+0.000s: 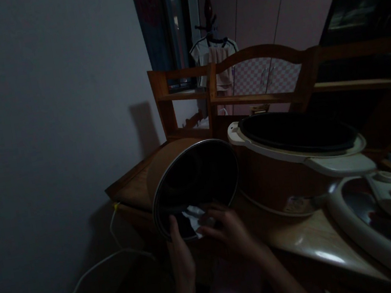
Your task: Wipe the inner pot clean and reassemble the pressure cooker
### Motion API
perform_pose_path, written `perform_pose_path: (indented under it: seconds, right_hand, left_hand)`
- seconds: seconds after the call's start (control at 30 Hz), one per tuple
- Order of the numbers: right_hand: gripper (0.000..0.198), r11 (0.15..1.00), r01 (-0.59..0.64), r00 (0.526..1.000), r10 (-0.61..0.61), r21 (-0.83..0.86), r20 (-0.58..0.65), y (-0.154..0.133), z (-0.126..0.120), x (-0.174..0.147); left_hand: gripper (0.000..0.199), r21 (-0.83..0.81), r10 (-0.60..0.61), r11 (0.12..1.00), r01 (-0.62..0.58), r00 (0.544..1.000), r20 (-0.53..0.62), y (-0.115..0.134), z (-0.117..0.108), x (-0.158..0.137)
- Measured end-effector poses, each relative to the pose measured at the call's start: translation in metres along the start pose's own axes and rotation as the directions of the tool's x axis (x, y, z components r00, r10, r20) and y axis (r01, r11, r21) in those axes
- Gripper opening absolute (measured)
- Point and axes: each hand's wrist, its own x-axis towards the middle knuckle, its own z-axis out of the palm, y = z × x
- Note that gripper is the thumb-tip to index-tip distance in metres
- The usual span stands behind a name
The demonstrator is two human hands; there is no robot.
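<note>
A brown cooking pot (158,172) with a dark inside lies tilted on the table, its mouth turned towards me. My left hand (182,257) grips the pot's near rim, thumb up at the inner side; its other fingers are hidden. A crumpled white tissue or cloth (194,216) is pinched in my right hand (228,228), against the lower inner wall of the pot near the rim. The dim light hides much of the pot's inside.
To the right stands a large electric cooker (278,178) with a dark, uncovered opening. A white-edged lid (355,220) lies on the table (299,241) before it. A wooden shelf (262,96) rises behind. At left, a white cable (89,272) hangs beside the wall (45,115).
</note>
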Motion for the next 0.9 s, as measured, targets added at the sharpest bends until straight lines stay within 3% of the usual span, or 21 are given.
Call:
perform_pose_path:
  seconds: [0.23,0.4,0.5,0.63,0.77,0.9]
  right_hand:
    - [0.006,0.99,0.043,0.999,-0.044,0.132,0.009,-0.0061,-0.0041,0.0004]
    - [0.018,0.981,0.049,0.998,-0.053,0.186,0.017,-0.0084,-0.0049,0.002]
    - [0.021,0.988,0.029,1.0,-0.03,0.15,0.004,-0.0082,-0.0025,0.002]
    - [0.006,0.998,-0.003,1.0,0.004,0.062,-0.019,-0.0074,0.0004,0.0]
    - [0.038,0.996,-0.031,0.998,0.035,0.081,-0.056,-0.0053,0.0005,0.0]
    - [0.026,0.999,-0.019,0.999,0.02,0.032,-0.042,-0.0053,0.0014,0.0056]
  left_hand:
    - [0.064,0.028,-0.063,0.998,0.063,0.997,0.033,-0.0025,-0.0016,0.0004]
    - [0.065,-0.02,-0.028,0.999,0.028,1.0,-0.008,-0.0028,0.0003,-0.0002]
    - [0.069,-0.03,-0.033,0.999,0.033,0.999,0.006,-0.0031,0.0009,-0.0006]
    - [0.069,-0.016,0.011,1.0,-0.011,1.0,-0.024,-0.0033,0.0015,-0.0009]
    - [0.072,-0.027,0.022,0.999,-0.023,1.0,-0.02,-0.0031,0.0032,-0.0011]
    - [0.07,-0.015,0.032,0.999,-0.033,0.999,-0.037,-0.0034,0.0036,-0.0005]
